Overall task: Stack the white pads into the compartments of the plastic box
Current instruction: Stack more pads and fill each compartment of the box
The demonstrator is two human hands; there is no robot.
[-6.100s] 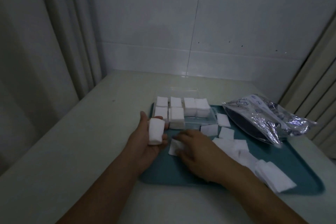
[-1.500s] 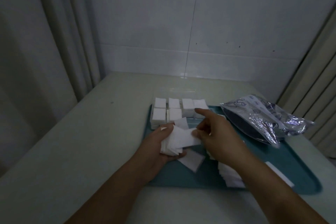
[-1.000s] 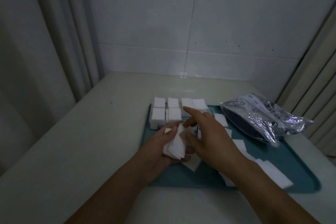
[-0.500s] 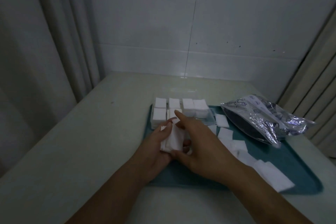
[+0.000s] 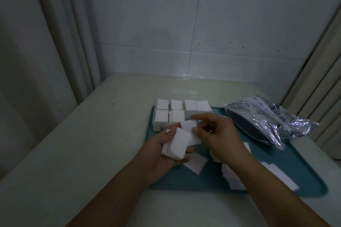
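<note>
Since half a second ago the right hand (image 5: 219, 134) has lifted off the bundle and now pinches a single white pad (image 5: 189, 128) between thumb and fingers, holding it just above the stack of pads (image 5: 178, 143) cupped in the left hand (image 5: 162, 155). That left hand is curled loosely around the stack, palm up, with the pads fanned slightly at their edges. Both hands hover over the near-left part of the teal tray (image 5: 276, 153). Just beyond them sits the plastic box (image 5: 181, 114), its visible compartments filled with white pads (its clear walls are hard to make out in the dim light). One loose pad (image 5: 196, 164) lies on the tray under the hands, and more loose pads (image 5: 232, 177) lie partly hidden beneath the right forearm. A crinkled silver bag (image 5: 267, 118) rests on the tray's far right corner, well apart from the hands.
</note>
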